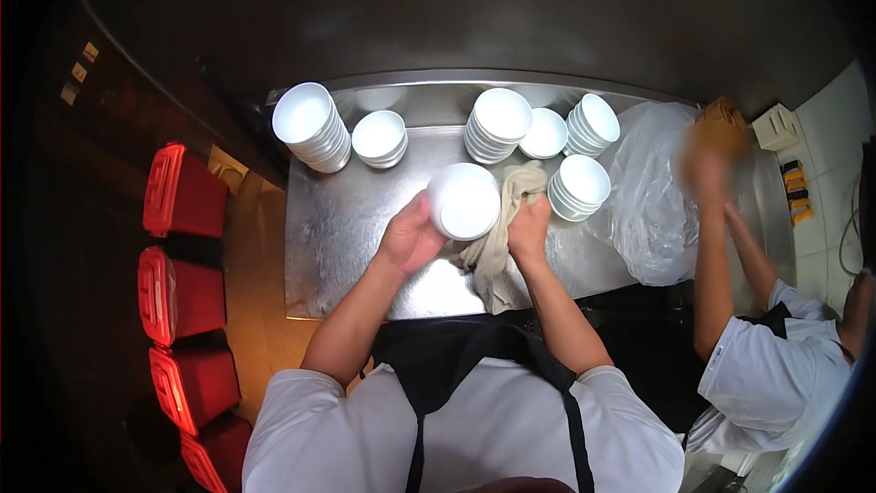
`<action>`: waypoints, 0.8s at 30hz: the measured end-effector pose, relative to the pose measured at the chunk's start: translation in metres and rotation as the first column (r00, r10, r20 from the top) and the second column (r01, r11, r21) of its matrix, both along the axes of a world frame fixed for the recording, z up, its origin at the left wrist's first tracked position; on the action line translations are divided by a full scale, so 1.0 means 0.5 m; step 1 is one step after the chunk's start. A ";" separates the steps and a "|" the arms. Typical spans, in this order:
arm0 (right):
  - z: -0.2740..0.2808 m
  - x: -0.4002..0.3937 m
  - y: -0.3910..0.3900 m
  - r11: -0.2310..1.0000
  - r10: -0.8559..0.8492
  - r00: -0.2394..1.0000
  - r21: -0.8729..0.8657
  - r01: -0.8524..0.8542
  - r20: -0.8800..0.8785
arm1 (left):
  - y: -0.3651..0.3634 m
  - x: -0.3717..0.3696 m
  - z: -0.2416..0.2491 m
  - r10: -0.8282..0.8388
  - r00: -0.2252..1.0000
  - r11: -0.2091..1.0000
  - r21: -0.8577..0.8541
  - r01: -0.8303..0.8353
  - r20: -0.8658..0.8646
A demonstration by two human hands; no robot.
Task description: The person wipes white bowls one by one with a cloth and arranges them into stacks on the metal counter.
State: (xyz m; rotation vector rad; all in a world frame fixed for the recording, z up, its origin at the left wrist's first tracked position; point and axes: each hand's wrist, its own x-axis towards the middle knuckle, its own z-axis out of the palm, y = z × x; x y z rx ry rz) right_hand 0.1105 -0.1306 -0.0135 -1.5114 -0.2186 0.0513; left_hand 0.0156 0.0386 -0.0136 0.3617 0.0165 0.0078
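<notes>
My left hand (411,236) grips a white bowl (464,201) by its left side, held above the steel counter (338,228). My right hand (528,226) clutches a beige cloth (497,251) against the bowl's right side; the cloth hangs down toward the counter's front edge. Stacks of white bowls surround my hands: a tall stack (312,126) at back left, a short stack (380,138) beside it, and three stacks (497,124) at back centre and right.
Another person in a white shirt (776,365) stands at right, with hands (712,164) raised over a clear plastic bag (646,201). Several red lidded bins (178,292) line the floor at left. One more bowl stack (580,186) sits next to my right hand.
</notes>
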 end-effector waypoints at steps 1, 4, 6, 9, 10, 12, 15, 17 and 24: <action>-0.001 0.007 0.001 0.993 -0.114 0.993 0.044 0.113 0.019 | -0.002 0.001 0.007 0.039 0.998 0.999 0.011 -0.039 0.042; -0.001 -0.048 -0.008 0.982 0.180 0.969 -0.082 -0.168 0.170 | 0.007 0.002 0.008 0.185 0.982 0.935 0.313 -0.168 -0.024; 0.013 -0.086 0.038 0.956 0.222 0.872 -0.276 -0.105 0.437 | -0.013 0.012 -0.040 0.202 0.979 0.749 0.650 -0.133 -0.033; 0.089 -0.072 0.053 0.909 0.282 0.723 -0.417 0.010 0.631 | -0.039 -0.013 0.004 0.138 0.947 0.142 0.940 -0.309 0.290; 0.077 -0.060 0.059 0.972 0.202 0.860 -0.204 -0.117 0.469 | -0.051 -0.018 0.013 0.164 0.970 0.281 0.934 -0.221 0.180; 0.073 -0.035 0.041 0.956 0.272 0.962 0.104 -0.275 0.042 | -0.069 -0.028 0.033 0.188 0.971 0.354 0.913 -0.205 0.146; 0.020 0.011 0.029 0.899 0.344 0.893 0.378 -0.223 -0.290 | -0.064 -0.020 0.038 0.190 0.886 0.110 0.888 -0.447 0.423; 0.027 0.000 0.030 0.914 0.378 0.827 0.310 -0.262 -0.415 | -0.041 0.000 0.019 0.135 0.789 -0.112 0.801 -0.588 0.599; 0.048 -0.064 0.037 0.930 0.359 0.845 0.224 -0.291 -0.397 | 0.148 0.089 0.067 0.161 0.763 -0.780 0.554 -0.290 0.626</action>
